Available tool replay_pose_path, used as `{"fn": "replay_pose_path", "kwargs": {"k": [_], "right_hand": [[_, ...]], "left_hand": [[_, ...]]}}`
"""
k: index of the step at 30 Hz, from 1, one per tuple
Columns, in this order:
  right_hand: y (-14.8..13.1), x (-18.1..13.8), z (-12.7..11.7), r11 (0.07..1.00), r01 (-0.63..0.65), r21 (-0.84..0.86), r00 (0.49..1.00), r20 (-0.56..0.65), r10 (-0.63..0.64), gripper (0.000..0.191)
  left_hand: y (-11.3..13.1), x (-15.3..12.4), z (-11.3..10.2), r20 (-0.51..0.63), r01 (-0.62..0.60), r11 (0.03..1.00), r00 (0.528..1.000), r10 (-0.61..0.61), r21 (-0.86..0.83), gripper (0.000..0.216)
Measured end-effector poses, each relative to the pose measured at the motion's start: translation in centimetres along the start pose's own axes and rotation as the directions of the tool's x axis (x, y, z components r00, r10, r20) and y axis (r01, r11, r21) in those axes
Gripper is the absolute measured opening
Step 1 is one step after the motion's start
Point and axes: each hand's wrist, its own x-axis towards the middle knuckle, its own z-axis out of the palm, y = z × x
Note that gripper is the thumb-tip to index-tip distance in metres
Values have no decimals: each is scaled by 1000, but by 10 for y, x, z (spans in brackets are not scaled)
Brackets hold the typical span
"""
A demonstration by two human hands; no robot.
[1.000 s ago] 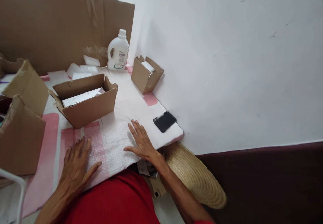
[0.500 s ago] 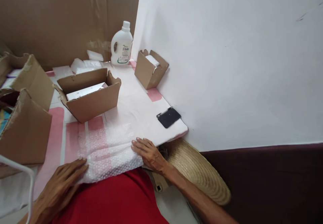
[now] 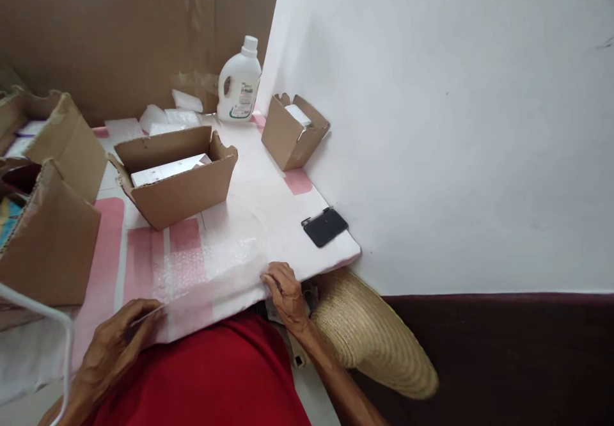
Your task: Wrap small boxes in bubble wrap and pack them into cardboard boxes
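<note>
A sheet of clear bubble wrap lies on the pink-and-white table cover at the near edge. My left hand pinches its near left corner, fingers closed on it. On the right, my right hand grips the near right corner, and the near edge of the sheet is lifted off the table between the two hands. An open cardboard box with a white box inside stands just beyond the sheet.
A black phone lies near the table's right corner by the white wall. A small cardboard box and a white jug stand further back. Larger cardboard boxes are at the left. A straw hat sits below the table edge.
Both hands slid back from lying flat on the bubble wrap to its near corners, closed on them, and raised the near edge.
</note>
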Motion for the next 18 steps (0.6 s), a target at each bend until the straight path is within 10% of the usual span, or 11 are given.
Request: {"fn": "replay_pose_path", "kwargs": {"k": [8,18], "right_hand": [[-9,2,23,964,-71,-255,991,-126,39,27],[-14,12,30,852,-48,-521,996,-94,-1,29]], "left_hand": [[21,9,22,-152,275,958,954,-260,85,33],[11,16,32,-241,320,920,934,-265,227,37]]}}
